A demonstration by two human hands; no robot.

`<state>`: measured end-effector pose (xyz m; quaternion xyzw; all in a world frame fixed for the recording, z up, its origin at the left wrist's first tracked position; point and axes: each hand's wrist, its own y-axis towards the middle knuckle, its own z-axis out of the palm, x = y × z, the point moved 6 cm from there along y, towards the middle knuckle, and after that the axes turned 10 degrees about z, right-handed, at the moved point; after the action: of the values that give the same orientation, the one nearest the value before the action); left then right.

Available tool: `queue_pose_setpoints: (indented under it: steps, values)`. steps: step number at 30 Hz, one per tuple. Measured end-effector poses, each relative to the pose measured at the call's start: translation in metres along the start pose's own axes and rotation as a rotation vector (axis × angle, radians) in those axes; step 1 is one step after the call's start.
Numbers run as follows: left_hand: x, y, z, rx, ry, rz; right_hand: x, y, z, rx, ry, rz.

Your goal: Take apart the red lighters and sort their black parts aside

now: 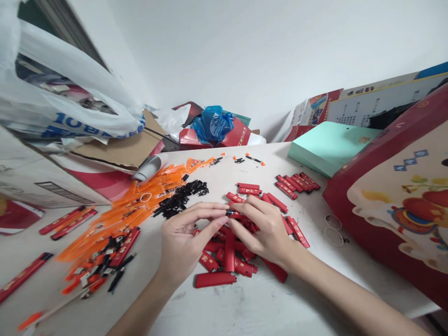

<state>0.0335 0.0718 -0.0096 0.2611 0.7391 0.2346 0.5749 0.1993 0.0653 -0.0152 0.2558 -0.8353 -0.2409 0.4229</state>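
Note:
My left hand (189, 233) and my right hand (268, 228) meet over a pile of flat red lighter cases (229, 252) with gold lettering. Between the fingertips of both hands is a small black part (230, 212), at the end of a red lighter case (238, 215). The left thumb and forefinger pinch the black part. Right fingers are closed around the red case, hiding most of it. Just left of the hands lies a heap of small black pieces (185, 193).
Translucent orange strips (136, 200) spread on the left of the white table (196, 310), with mixed small parts (101, 261) nearer me. More red cases (297, 182) lie at right. A mint-green box (329, 144), a large red box (395, 196) and a white plastic bag (77, 107) flank the table.

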Motion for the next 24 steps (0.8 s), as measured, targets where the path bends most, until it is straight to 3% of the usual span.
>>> queue_pose_setpoints:
  steps: [15,24]
  values:
    - [0.0006,-0.0010,0.0016,-0.031,-0.040,-0.028,0.0045,0.0013,-0.0009,0.049,0.072,0.006]
    - [-0.0027,-0.0082,0.0030,-0.039,0.049,0.076,0.0069,-0.0008,0.0001,0.053,0.092,0.016]
